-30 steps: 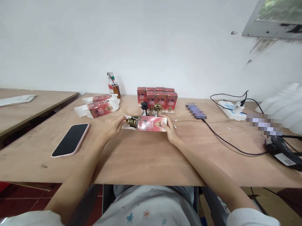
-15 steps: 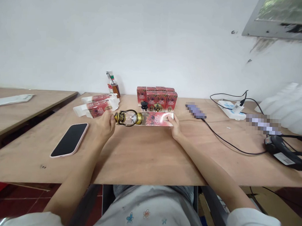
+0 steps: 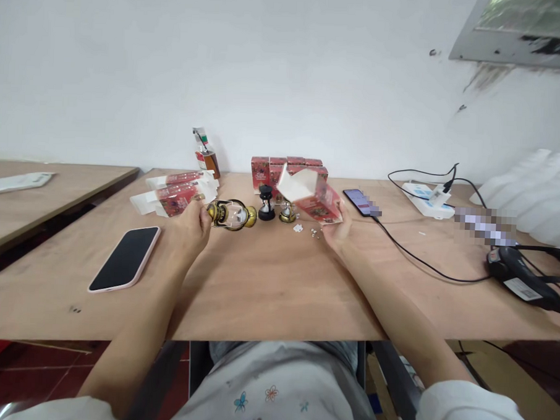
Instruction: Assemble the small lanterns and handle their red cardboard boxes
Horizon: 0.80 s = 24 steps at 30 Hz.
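Note:
My left hand (image 3: 194, 226) is closed on one end of a small brass-coloured lantern (image 3: 233, 215) with a clear glass middle, held sideways above the table. In my right hand (image 3: 338, 228) is a red printed carton (image 3: 320, 204), tilted, its white flaps open toward the upper left. Between the hands stand a small black lantern (image 3: 266, 203) and a small gold lantern piece (image 3: 287, 211). Tiny white bits (image 3: 298, 228) lie on the table just in front of the gold piece and beside my right hand.
Closed red boxes (image 3: 260, 173) stand in rows at the back. Flattened red cartons (image 3: 176, 193) and a bottle of brown liquid (image 3: 207, 157) are at the left, above a black-screened phone (image 3: 125, 259). At the right lie a cabled phone (image 3: 360, 202), a white power strip (image 3: 427, 201) and a black device (image 3: 522, 279).
The carton has come away from the lantern's end and swung up to the right, its open flaps now showing. The lantern stays in my left hand, nearly in place.

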Tool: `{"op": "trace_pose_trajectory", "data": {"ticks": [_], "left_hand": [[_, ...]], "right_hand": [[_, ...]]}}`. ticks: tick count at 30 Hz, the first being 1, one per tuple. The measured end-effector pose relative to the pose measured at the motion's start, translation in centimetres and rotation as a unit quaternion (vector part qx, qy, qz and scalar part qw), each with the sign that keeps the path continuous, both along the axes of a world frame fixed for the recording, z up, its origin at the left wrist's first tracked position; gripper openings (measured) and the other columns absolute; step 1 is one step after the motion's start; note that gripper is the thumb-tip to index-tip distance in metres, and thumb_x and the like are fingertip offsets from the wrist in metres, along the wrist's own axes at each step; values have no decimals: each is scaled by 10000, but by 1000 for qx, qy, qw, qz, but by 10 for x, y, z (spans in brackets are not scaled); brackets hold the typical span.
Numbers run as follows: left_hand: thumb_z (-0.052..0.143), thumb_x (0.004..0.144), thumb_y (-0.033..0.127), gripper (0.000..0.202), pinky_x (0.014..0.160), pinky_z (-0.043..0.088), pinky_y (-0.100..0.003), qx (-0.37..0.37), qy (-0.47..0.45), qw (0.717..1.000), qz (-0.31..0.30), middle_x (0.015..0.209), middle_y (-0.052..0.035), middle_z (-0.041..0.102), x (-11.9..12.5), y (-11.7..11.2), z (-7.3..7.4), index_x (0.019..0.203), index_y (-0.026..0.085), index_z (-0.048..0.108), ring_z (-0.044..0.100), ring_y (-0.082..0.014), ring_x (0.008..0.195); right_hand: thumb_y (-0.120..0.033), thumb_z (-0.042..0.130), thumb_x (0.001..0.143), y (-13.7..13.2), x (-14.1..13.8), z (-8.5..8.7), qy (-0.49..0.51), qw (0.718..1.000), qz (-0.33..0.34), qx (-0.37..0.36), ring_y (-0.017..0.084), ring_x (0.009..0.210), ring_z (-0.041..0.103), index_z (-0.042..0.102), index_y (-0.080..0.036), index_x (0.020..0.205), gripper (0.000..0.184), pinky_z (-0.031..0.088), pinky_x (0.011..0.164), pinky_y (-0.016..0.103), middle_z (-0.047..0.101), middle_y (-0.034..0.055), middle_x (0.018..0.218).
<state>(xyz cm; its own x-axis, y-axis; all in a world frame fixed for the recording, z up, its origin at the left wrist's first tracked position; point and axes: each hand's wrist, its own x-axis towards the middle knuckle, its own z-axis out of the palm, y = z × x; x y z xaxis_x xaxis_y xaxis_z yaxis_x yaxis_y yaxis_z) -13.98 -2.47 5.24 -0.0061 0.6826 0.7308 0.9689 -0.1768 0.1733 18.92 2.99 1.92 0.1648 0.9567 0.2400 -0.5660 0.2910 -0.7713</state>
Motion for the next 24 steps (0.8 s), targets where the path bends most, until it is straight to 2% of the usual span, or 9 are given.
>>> {"op": "trace_pose_trajectory", "data": {"ticks": [3,7,11,14,17,21,24], "left_hand": [[350,869,260,196,521,269,-247,0,20,1000,14,600,-11,477,8,-5,5,710,181,433,449,-130,525],[388,846,239,192,523,288,-239,-21,64,997,-26,585,-11,493,20,-14,13,663,187,411,479,-130,535],[390,837,212,181,515,295,-241,-38,98,993,-50,595,-18,521,24,-12,13,661,189,425,492,-136,535],[383,839,204,176,510,298,-242,-52,122,989,-71,608,-20,540,22,-7,10,676,189,447,498,-137,536],[375,859,221,187,506,294,-242,-38,136,988,-63,618,-21,551,18,-3,8,700,187,468,513,-140,550],[353,893,255,210,511,294,-243,-26,138,989,-53,674,-30,577,13,-1,8,745,183,484,541,-147,593],[335,916,286,240,516,294,-248,-24,136,989,-57,723,-40,588,15,-2,9,780,177,500,555,-153,629]], "right_hand": [[-469,497,788,0,3,0,67,997,29,-4,184,957,622,620,-234,979,326,498,806,335,698,3,921],[-296,559,768,-1,2,-4,132,986,97,-9,142,870,639,611,-239,919,170,522,771,296,701,-27,878],[-202,568,737,-3,-1,-4,145,982,119,-23,144,863,646,600,-243,901,173,536,789,308,702,-30,866],[-242,574,749,-3,-2,-3,137,985,100,-24,143,848,650,595,-254,916,168,537,793,308,698,-33,841],[-327,570,768,-2,-3,-4,123,989,79,-30,141,805,649,592,-260,938,184,539,756,303,692,-34,822],[-433,559,765,1,-2,-7,93,991,68,-72,126,655,619,599,-237,916,250,517,607,251,677,-24,752],[-392,579,747,2,-2,-9,101,989,77,-73,121,633,605,601,-223,865,207,493,561,232,669,-21,727]]}}
